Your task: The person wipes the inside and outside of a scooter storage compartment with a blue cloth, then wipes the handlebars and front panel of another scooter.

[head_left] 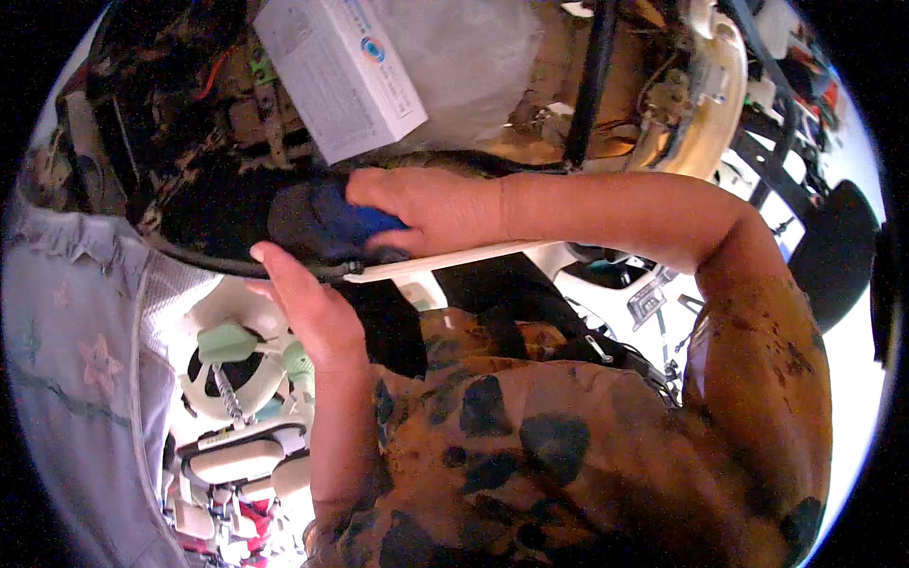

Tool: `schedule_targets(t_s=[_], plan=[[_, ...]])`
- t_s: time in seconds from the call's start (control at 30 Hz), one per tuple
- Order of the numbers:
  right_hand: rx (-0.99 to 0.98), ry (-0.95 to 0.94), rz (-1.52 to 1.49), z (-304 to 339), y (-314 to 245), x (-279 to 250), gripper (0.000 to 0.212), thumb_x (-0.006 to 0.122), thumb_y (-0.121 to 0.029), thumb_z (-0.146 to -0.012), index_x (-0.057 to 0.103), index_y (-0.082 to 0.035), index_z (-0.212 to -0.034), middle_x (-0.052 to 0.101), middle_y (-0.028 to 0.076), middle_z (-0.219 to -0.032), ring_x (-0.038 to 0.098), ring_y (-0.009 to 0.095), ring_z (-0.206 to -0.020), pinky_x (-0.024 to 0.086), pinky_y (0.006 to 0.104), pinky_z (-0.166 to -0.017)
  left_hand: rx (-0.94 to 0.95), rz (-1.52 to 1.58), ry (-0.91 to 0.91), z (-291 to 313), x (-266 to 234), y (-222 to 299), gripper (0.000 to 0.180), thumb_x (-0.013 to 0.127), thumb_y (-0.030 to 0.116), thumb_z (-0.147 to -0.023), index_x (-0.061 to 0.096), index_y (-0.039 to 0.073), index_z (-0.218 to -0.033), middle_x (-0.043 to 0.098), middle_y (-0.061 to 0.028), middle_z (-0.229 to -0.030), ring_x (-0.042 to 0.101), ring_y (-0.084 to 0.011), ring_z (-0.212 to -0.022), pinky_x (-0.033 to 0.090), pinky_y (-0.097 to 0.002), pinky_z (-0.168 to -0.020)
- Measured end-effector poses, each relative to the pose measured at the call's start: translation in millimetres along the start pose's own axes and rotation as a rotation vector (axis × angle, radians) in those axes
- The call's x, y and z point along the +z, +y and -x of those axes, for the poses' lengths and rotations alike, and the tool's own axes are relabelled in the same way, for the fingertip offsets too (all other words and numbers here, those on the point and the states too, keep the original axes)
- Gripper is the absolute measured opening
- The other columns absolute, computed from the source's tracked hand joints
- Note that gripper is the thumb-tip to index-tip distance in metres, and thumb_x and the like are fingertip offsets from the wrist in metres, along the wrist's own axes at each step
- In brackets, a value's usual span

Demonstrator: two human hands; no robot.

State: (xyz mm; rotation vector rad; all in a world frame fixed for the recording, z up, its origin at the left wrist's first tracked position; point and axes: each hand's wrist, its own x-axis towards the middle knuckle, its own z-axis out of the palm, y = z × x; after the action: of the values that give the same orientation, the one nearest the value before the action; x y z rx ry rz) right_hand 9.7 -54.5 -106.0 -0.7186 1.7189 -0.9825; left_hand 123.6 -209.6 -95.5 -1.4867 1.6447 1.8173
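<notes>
A dark thing with a bright blue part [355,220], soft-looking like cloth, lies in the shadowed near side of a wide dark-rimmed surface. My right hand [426,208] reaches across from the right and closes over its blue end. Most of those fingertips are hidden behind the hand and the blue part. At the near edge, my left hand [322,308] has the dark rim [227,270] between its fingers, one fingertip above it and another below. Beyond my right hand, a white box [346,80] with a blue round mark lies tilted.
A translucent plastic bag [473,66] lies beside the box. A black upright bar [592,85] stands at the far right. Grey star-patterned fabric [85,350] hangs at the left. Below are pale frames with green pads [227,343]; a black rounded panel [838,256] is at the right.
</notes>
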Motion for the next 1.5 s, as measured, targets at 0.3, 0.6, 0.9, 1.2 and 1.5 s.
schedule_targets(t_s=[0.3, 0.6, 0.9, 1.2, 1.5], plan=[[0.398, -0.258, 0.463, 49.4, -30.5, -87.6, 0.028, 0.062, -0.01, -0.073, 0.052, -0.003, -0.098, 0.058, 0.017, -0.089, 0.058, 0.039, -0.084, 0.047, 0.0461, -0.073, -0.049, 0.171, 0.069, 4.3, 17.3, 20.7, 0.062, 0.039, 0.03, -0.095, 0.013, -0.003, -0.142, 0.0, -0.0266, -0.147, -0.004, -0.0353, -0.138, 0.0, -0.043, -0.111], [0.504, 0.126, 1.619, 76.6, 11.1, -170.5, 0.019, 0.059, -0.004, -0.063, 0.06, -0.006, -0.081, 0.054, 0.009, -0.088, 0.053, 0.029, -0.085, 0.051, 0.0392, -0.066, 0.017, 0.324, -0.021, -0.3, 18.1, 17.6, 0.092, 0.045, 0.049, -0.091, -0.007, -0.011, -0.137, 0.008, -0.0215, -0.146, 0.015, -0.0236, -0.134, 0.01, -0.0327, -0.11], [0.672, 0.021, 0.855, 91.8, -53.7, -93.0, 0.032, 0.059, -0.01, -0.07, 0.056, -0.002, -0.101, 0.056, 0.017, -0.098, 0.059, 0.037, -0.086, 0.048, 0.0449, -0.076, 0.032, 0.376, 0.047, -0.9, 19.5, 20.1, 0.076, 0.048, 0.041, -0.091, 0.006, 0.001, -0.139, 0.021, -0.0158, -0.141, 0.027, -0.023, -0.127, 0.019, -0.0347, -0.108], [0.388, 0.338, 0.636, 89.1, -78.3, -120.0, 0.035, 0.059, -0.014, -0.074, 0.053, 0.002, -0.105, 0.055, 0.019, -0.097, 0.056, 0.038, -0.09, 0.046, 0.0408, -0.081, 0.097, 0.335, 0.067, -1.0, 22.7, 17.7, 0.074, 0.05, 0.044, -0.09, 0.013, 0.0, -0.136, 0.028, -0.0168, -0.135, 0.034, -0.0237, -0.121, 0.026, -0.0352, -0.105], [0.233, 0.421, 0.42, 110.5, -98.8, -105.3, 0.03, 0.063, -0.018, -0.08, 0.055, 0.003, -0.098, 0.054, 0.016, -0.089, 0.057, 0.03, -0.082, 0.045, 0.0353, -0.075, 0.027, 0.272, 0.122, 16.9, 11.1, 37.1, 0.077, 0.053, 0.041, -0.09, 0.011, -0.002, -0.138, 0.032, -0.0177, -0.134, 0.039, -0.0245, -0.119, 0.031, -0.0361, -0.101]])
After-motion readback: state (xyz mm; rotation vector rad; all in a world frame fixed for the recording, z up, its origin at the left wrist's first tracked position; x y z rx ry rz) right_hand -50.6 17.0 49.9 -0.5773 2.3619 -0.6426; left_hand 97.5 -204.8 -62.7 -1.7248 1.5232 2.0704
